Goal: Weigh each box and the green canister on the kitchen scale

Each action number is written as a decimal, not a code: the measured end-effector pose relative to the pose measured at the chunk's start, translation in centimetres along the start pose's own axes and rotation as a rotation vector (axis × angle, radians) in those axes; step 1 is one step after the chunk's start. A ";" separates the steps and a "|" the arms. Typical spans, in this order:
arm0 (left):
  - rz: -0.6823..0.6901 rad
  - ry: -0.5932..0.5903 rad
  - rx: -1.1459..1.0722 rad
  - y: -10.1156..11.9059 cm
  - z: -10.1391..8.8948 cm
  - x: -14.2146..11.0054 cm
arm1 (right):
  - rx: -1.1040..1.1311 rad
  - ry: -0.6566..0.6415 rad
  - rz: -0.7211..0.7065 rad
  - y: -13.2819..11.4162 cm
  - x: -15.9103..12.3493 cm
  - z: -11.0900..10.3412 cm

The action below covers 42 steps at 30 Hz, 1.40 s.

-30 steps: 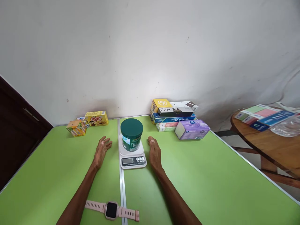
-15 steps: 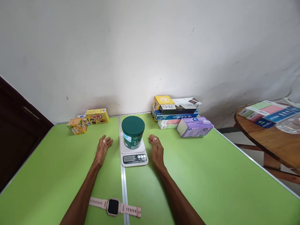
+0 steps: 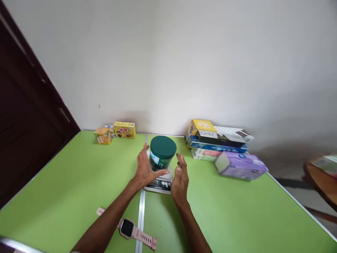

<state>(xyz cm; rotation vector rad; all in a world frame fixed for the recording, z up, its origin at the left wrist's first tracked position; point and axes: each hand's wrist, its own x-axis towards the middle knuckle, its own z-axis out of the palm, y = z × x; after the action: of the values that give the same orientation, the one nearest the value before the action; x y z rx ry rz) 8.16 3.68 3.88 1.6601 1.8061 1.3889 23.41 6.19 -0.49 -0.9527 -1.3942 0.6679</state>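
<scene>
A green round tub [image 3: 162, 154] with a dark green lid stands upright on a white kitchen scale [image 3: 165, 185]. My left hand [image 3: 146, 168] is at the tub's left side, fingers beside it and thumb stretched across its lower front, over part of the scale. Whether it touches the tub I cannot tell. My right hand [image 3: 180, 180] is just right of the tub and scale, fingers extended upward, palm facing inward, holding nothing. Part of the scale's display and platform is hidden by the left hand. My left forearm covers part of a pink smartwatch [image 3: 127, 227] lying on the table.
Small snack boxes, including a yellow one [image 3: 124, 130], stand at the back left of the green table [image 3: 86, 182]. Stacked boxes [image 3: 221, 138] and a purple tissue pack [image 3: 240, 165] are at the back right. A wooden table [image 3: 322, 179] is beyond the right edge.
My left hand has moved right and in to the tub, its thumb now across the front. My right hand's fingers have straightened upward. The view has shifted, moving the table things rightward.
</scene>
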 end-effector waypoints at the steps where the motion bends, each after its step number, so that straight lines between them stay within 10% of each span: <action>1: -0.015 -0.013 0.006 0.5 0.5 0.4 | 0.006 -0.019 0.016 -0.1 -0.1 0.3; 11: -0.064 0.132 -0.117 0.3 -0.9 1.6 | 0.004 -0.147 0.067 -3.1 0.6 3.2; 21: -0.225 0.455 0.123 -9.9 -9.2 6.5 | 0.098 -0.345 0.061 -6.1 -0.9 7.5; 29: -0.238 0.565 0.158 -14.2 -10.4 10.6 | -0.076 -0.236 0.092 -5.4 -0.1 1.3; 42: -0.238 0.572 0.237 -11.9 -11.6 11.6 | -0.276 0.261 0.287 0.3 0.5 -13.1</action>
<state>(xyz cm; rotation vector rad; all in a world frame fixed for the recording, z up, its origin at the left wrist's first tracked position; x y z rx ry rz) -10.77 10.83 4.04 1.1507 2.4693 1.7070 36.42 4.66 0.44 -1.4255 -1.1451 0.5447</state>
